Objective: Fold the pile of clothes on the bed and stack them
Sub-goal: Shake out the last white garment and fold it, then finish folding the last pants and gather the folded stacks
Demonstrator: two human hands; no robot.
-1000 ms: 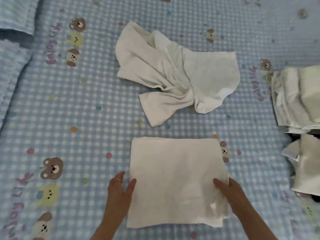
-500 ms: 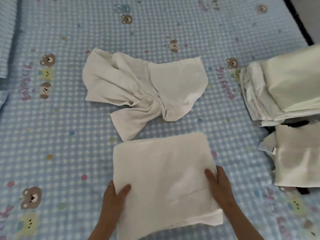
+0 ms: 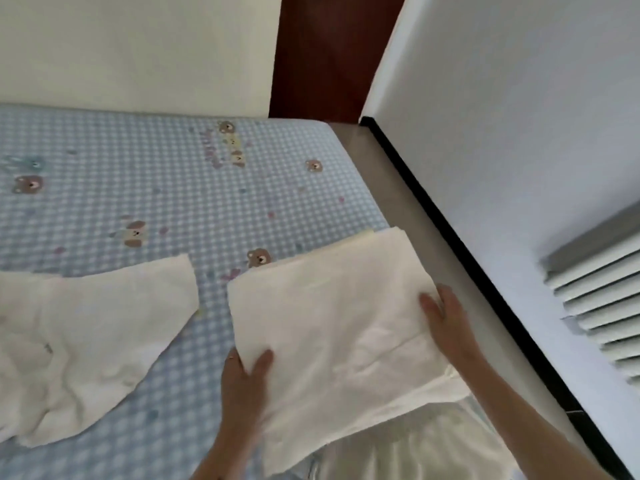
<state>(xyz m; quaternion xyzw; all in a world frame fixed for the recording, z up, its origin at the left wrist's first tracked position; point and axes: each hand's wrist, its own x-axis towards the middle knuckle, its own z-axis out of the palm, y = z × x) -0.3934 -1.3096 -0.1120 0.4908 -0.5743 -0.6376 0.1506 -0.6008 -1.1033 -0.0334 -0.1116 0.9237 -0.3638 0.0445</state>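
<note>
Fingers of the left hand [image 3: 244,379] are tucked under the near left edge of the folded white cloth [image 3: 332,323] with the thumb pressed on top, so that hand pinches the cloth's edge. Those of the right hand [image 3: 446,322] lie nearly straight and close together, flat on the top of the cloth near its right edge, with the thumb pointing toward the middle; whether any of them curl under the edge cannot be told. Between the two hands the folded cloth sits as a rough square, tilted a little, at the right side of the bed [image 3: 138,188], and its near part lies over a stack of pale folded clothes [image 3: 398,441] that shows below it and at its far corner. Whether the cloth rests fully on that stack or is held just above it is unclear. To the left, apart from the folded cloth, a crumpled white garment [image 3: 83,344] lies spread on the blue checked sheet printed with small bears. Behind the bed stands a cream headboard [image 3: 138,50]. Along the right runs a white wall [image 3: 519,116] with a dark skirting strip [image 3: 460,244] at its foot and a slatted vent [image 3: 602,292] set in it.
</note>
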